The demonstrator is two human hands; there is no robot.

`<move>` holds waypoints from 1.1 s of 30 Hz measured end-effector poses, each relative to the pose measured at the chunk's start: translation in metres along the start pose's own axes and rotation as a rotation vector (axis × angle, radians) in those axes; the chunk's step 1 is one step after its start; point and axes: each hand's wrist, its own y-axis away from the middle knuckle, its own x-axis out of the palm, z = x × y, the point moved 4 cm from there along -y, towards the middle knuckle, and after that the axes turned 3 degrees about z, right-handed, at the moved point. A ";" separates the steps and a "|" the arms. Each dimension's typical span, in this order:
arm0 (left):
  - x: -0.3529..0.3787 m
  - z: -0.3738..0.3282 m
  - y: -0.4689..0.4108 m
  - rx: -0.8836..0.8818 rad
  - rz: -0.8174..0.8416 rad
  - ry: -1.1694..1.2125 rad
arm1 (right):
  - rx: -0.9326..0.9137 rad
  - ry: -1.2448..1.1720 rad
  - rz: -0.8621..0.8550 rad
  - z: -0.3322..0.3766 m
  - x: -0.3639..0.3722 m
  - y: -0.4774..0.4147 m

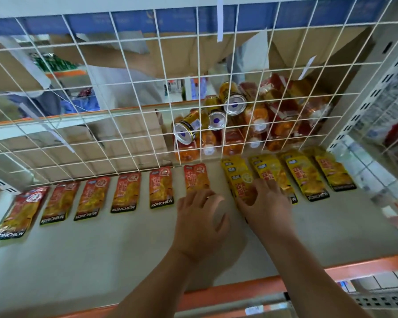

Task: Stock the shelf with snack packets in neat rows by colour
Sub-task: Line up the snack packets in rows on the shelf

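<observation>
Seen from the head camera, a pale shelf [101, 260] with an orange front edge [239, 288] ran across the view, backed by a white wire grid [133, 106]. Along the foot of the grid lay one row of snack packets, each flat with its top towards the grid. The orange packets [126, 195] filled the left part, six side by side with small gaps between them. The yellow packets [306, 177] filled the right part, lying in overlapping stacks close together.

The left hand [200, 219] lay palm down over the lower end of the last orange packet [196, 179], the one nearest the yellow group. A ring [208, 197] showed on one finger. Its fingers were bent over the packet's bottom edge, and I could not tell whether they gripped it or only rested there.

The right hand [265, 203] sat just beside it on the first yellow stack [237, 175]. Its fingers were spread wide and slightly bent, their tips pressing on the packets, with nothing closed inside the hand.

Behind the grid lay gold cans [233, 99] on their sides, bottles [257, 120] of orange drink and cardboard boxes [129, 134].
</observation>
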 end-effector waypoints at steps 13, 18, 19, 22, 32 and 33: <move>0.002 0.002 0.001 0.018 0.006 0.007 | -0.017 -0.036 -0.012 0.000 -0.006 0.000; 0.002 0.002 0.001 0.008 0.001 0.001 | -0.023 -0.086 -0.042 -0.005 -0.015 0.002; 0.001 0.001 0.001 0.001 -0.002 -0.002 | -0.025 -0.097 -0.049 -0.006 -0.017 0.002; -0.002 0.001 0.001 -0.047 -0.015 -0.010 | -0.050 -0.111 -0.095 -0.008 -0.025 0.001; -0.055 0.007 0.010 -0.185 -0.035 0.012 | -0.168 -0.149 -0.110 0.033 -0.059 0.011; -0.067 0.007 0.008 -0.178 -0.063 0.009 | -0.185 -0.160 -0.121 0.043 -0.064 0.014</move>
